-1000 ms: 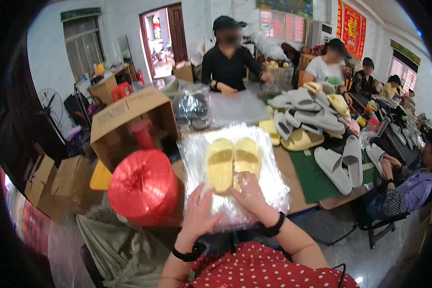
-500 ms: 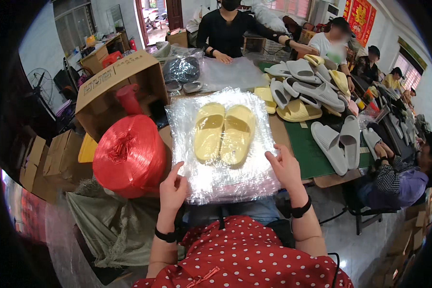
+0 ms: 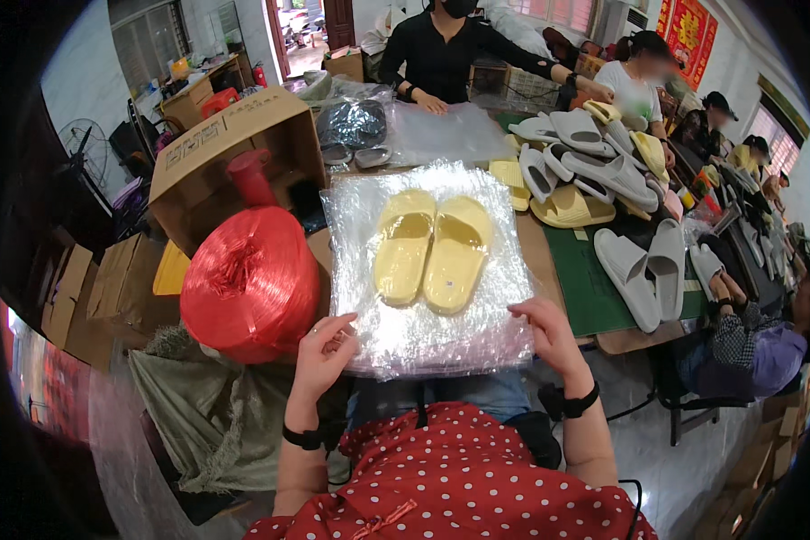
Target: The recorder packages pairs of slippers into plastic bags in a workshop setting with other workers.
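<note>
A pair of pale yellow slide sandals (image 3: 432, 247) lies side by side inside a clear plastic bag (image 3: 427, 333) spread over the table's near edge. My left hand (image 3: 322, 353) pinches the bag's lower left corner. My right hand (image 3: 549, 331) grips the bag's lower right edge. Both wrists wear black bands.
A big spool of red twine (image 3: 250, 283) stands left of the bag, in front of an open cardboard box (image 3: 220, 148). Grey and yellow sandals (image 3: 594, 171) pile up at the right on a green mat (image 3: 585, 279). Other people sit across and along the right. A green sack (image 3: 211, 418) hangs below left.
My hands have slid from the middle of the bag down to its near corners. The camera has tilted, so the bag and sandals sit lower and closer in view.
</note>
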### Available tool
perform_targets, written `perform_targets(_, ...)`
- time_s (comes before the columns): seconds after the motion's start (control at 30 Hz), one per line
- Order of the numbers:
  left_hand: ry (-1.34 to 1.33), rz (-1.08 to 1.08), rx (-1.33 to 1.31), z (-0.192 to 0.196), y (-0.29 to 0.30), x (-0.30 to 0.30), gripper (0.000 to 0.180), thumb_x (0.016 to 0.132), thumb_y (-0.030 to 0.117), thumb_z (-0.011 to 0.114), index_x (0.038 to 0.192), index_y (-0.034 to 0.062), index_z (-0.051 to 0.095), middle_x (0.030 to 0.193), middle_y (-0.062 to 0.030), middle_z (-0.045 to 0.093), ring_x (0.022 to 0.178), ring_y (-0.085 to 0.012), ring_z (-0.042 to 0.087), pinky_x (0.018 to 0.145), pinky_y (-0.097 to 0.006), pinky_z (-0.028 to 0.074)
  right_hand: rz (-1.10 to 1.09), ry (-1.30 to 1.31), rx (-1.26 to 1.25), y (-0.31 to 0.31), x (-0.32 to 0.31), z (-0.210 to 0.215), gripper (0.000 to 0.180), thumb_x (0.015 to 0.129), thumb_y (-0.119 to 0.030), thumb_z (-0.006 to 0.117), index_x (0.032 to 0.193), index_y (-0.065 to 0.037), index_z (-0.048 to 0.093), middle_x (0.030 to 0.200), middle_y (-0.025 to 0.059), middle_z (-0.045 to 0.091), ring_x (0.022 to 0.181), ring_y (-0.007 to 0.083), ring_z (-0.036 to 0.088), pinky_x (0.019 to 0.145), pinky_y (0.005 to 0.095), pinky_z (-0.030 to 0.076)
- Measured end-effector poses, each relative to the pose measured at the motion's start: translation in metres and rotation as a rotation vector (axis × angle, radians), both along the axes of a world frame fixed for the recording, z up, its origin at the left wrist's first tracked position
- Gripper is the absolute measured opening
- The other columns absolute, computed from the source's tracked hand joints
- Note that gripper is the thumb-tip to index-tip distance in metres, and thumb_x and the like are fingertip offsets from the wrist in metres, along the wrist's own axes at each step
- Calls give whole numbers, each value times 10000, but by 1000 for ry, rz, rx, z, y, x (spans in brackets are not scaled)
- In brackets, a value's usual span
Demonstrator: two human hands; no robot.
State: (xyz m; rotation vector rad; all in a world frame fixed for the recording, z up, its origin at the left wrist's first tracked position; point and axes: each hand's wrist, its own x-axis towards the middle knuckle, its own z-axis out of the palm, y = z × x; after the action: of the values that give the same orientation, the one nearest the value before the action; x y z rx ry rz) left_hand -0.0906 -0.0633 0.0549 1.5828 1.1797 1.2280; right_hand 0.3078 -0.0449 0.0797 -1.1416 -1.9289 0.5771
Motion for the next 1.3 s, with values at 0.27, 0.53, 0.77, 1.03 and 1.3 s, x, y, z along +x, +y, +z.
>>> perform_targets(0.27, 266, 108, 101, 4, -18, -8, 390, 767, -49, 625, 1147, 22, 682, 1121, -102, 644, 1036, -212, 597, 852, -307, 480, -77, -295, 199, -19, -13, 6, 406, 705, -69, 755, 1084, -214, 755, 943, 69, 528, 909, 259, 532, 782, 365, 468)
perform_targets(0.53, 491, 79, 474, 10, 3, 5, 237, 732, 51, 731, 969, 43, 734, 979, -96, 671, 1003, -314, 586, 885, -406, 476, -167, -41, 290, 7, -7, -3, 79, 760, -123, 768, 829, -96, 741, 927, 88, 553, 914, 280, 526, 796, 366, 434)
perform_targets(0.77, 380, 233, 638, 27, 10, 28, 20, 744, 6, 658, 757, -8, 655, 927, -111, 661, 960, -327, 606, 877, -396, 479, -338, 97, 283, 13, -1, -23, 62, 796, -101, 747, 765, -61, 712, 1019, 101, 668, 978, 274, 596, 853, 361, 452)
perform_targets(1.03, -93, 94, 317, 29, 29, 40, 142, 887, 0, 529, 801, -64, 621, 846, -118, 639, 770, -188, 634, 693, -282, 503, -297, 298, 307, 17, -12, -10, 69, 891, -85, 690, 872, -30, 727, 971, 125, 699, 801, 228, 655, 686, 297, 498)
perform_targets(1.3, 169, 233, 79, -16, 58, 41, 205, 914, 102, 594, 780, -51, 620, 631, -61, 568, 572, -117, 556, 529, -288, 437, -524, 262, -165, 35, -21, -41, 275, 896, -279, 691, 794, -24, 708, 651, 89, 657, 601, 209, 636, 576, 339, 479)
